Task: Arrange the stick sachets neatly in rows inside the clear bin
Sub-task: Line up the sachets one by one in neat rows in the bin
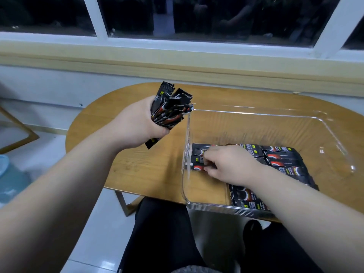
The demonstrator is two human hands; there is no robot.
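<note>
A clear plastic bin (pixel 262 115) stands on the right half of an oval wooden table (pixel 122 164). Black stick sachets with red and white print lie flat in rows on its floor (pixel 283 156), with more near its front wall (pixel 246 198). My left hand (pixel 137 125) is raised left of the bin and grips a bundle of several black sachets (pixel 169 109), fanned upward. My right hand (pixel 230 164) reaches inside the bin, fingers curled, pinching the end of a sachet (pixel 197 167) in the left row near the bin's left wall.
A wall with a white-framed window runs close behind the table. The floor is pale tile. A blue object (pixel 7 174) sits at the far left beside a wooden frame (pixel 21 134). My legs in dark trousers (pixel 167 233) are under the table's front edge.
</note>
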